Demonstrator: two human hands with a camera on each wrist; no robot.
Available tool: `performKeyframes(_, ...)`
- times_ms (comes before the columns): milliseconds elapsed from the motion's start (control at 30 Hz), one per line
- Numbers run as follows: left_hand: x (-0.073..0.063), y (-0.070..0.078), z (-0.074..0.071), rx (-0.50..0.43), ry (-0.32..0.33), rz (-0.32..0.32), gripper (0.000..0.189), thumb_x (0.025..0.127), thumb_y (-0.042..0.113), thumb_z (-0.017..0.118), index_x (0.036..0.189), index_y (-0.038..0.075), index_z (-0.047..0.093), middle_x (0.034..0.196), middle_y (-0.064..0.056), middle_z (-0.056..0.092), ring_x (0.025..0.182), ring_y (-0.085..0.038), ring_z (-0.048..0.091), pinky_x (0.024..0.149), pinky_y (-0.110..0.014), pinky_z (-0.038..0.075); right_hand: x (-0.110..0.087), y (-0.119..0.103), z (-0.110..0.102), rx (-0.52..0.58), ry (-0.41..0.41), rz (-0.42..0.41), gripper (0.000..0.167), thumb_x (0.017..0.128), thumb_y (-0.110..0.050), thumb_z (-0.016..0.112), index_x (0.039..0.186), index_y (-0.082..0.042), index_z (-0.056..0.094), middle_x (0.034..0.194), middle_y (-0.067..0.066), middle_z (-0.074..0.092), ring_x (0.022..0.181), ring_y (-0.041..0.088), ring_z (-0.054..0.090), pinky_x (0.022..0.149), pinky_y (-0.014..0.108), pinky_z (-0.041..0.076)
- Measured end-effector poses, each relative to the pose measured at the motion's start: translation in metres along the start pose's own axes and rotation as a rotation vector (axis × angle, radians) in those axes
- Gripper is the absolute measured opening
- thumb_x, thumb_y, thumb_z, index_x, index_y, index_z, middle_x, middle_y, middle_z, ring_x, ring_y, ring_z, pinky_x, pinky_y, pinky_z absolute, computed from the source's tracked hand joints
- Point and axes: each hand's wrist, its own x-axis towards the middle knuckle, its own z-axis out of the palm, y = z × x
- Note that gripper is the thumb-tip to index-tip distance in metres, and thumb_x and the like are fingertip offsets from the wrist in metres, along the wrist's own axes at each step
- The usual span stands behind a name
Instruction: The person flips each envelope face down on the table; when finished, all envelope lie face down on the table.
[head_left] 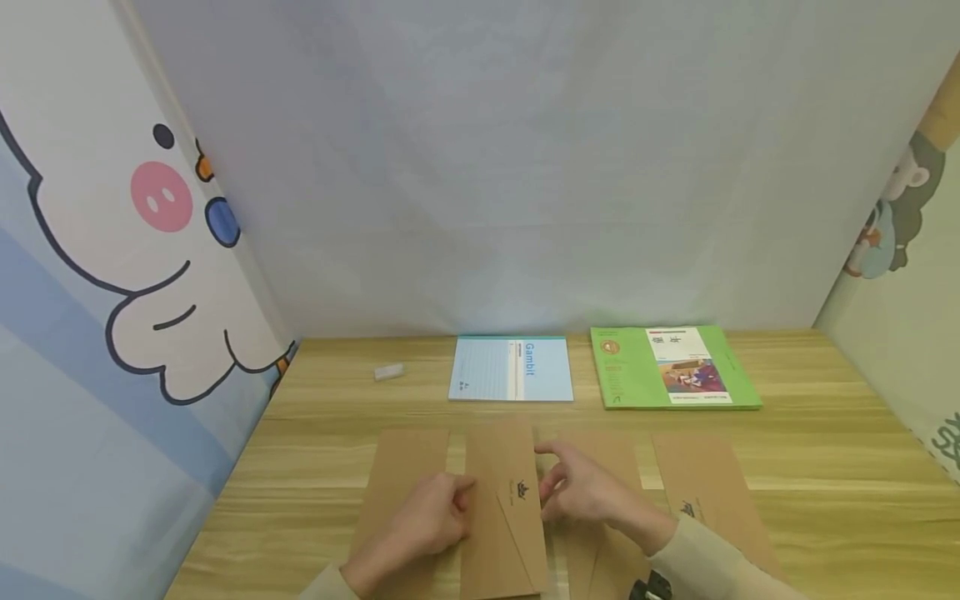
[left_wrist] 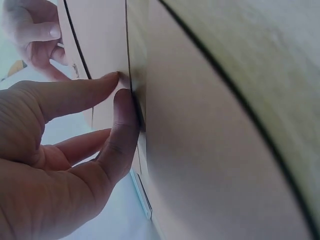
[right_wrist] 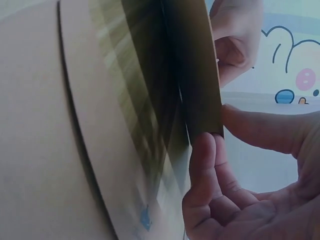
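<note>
A brown paper envelope [head_left: 498, 517] with a small black crown print and a slanted flap is held in front of me by both hands. My left hand [head_left: 431, 517] pinches its left edge; in the left wrist view the thumb [left_wrist: 82, 95] lies on its face and the index finger [left_wrist: 122, 130] is at the edge. On the opposite side, my right hand [head_left: 588, 492] pinches the right edge, which is raised off the table in the right wrist view. Another brown envelope [head_left: 408, 458] lies partly under my left forearm. Two more, a third envelope [head_left: 611, 454] and a fourth envelope [head_left: 705, 467], lie to the right.
Behind the envelopes lie a white eraser [head_left: 389, 372], a light-blue notebook [head_left: 491, 371] marked Gambit, and a green book [head_left: 630, 371] with a picture panel. A pale curtain [head_left: 525, 208] closes off the back of the wooden table [head_left: 300, 450].
</note>
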Motion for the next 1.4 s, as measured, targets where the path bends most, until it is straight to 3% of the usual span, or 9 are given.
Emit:
performKeyframes(100, 0.000, 0.000, 0.000, -0.050, -0.006, -0.007, 0.057, 0.059, -0.013, 0.070, 0.115, -0.007, 0.063, 0.077, 0.002, 0.054, 0.064, -0.007, 0.052, 0.057, -0.021, 0.047, -0.002, -0.002, -0.002, 0.009, -0.003, -0.014, 0.084, 0.066, 0.013, 0.072, 0.139, 0.008, 0.032, 0.082, 0.008, 0.062, 0.071, 0.022, 0.060, 0.061, 0.035, 0.050)
performKeyframes(167, 0.000, 0.000, 0.000, -0.090, -0.009, -0.008, 0.064, 0.060, -0.011, 0.076, 0.122, -0.009, 0.058, 0.082, 0.000, 0.056, 0.066, -0.007, 0.054, 0.059, -0.021, 0.049, -0.003, -0.004, -0.003, 0.015, -0.006, -0.024, 0.084, 0.066, 0.014, 0.072, 0.140, 0.008, 0.032, 0.083, 0.008, 0.061, 0.071, 0.022, 0.061, 0.062, 0.036, 0.051)
performKeyframes(500, 0.001, 0.003, 0.001, -0.148, -0.013, -0.023, 0.067, 0.062, -0.005, 0.081, 0.125, -0.007, 0.057, 0.089, -0.003, 0.057, 0.068, -0.008, 0.056, 0.059, -0.022, 0.049, -0.004, -0.009, -0.007, 0.061, -0.048, -0.076, 0.082, 0.072, 0.010, 0.075, 0.141, 0.006, 0.031, 0.087, 0.010, 0.062, 0.076, 0.024, 0.065, 0.072, 0.040, 0.052)
performKeyframes(933, 0.002, 0.004, -0.006, -0.265, -0.036, 0.000, 0.063, 0.066, -0.007, 0.080, 0.125, -0.006, 0.057, 0.093, -0.005, 0.060, 0.069, -0.009, 0.060, 0.058, -0.024, 0.050, -0.002, -0.014, -0.004, 0.107, -0.048, -0.115, 0.083, 0.074, -0.005, 0.081, 0.143, 0.000, 0.034, 0.092, 0.013, 0.062, 0.076, 0.025, 0.065, 0.066, 0.037, 0.053)
performKeyframes(1100, 0.002, 0.004, -0.006, -0.298, -0.051, 0.000, 0.063, 0.067, -0.008, 0.079, 0.126, -0.006, 0.057, 0.096, -0.008, 0.061, 0.069, -0.010, 0.062, 0.058, -0.024, 0.051, 0.000, -0.013, -0.002, 0.110, -0.061, -0.145, 0.077, 0.077, -0.010, 0.080, 0.141, 0.000, 0.039, 0.094, 0.012, 0.063, 0.081, 0.025, 0.066, 0.070, 0.036, 0.054)
performKeyframes(1400, 0.005, 0.004, -0.005, -0.331, -0.063, -0.016, 0.062, 0.069, -0.005, 0.080, 0.126, -0.003, 0.057, 0.097, -0.007, 0.062, 0.071, -0.010, 0.063, 0.060, -0.024, 0.052, 0.010, 0.000, 0.008, 0.154, -0.108, -0.206, 0.070, 0.080, -0.005, 0.076, 0.137, 0.009, 0.039, 0.107, 0.017, 0.062, 0.086, 0.027, 0.066, 0.072, 0.035, 0.055)
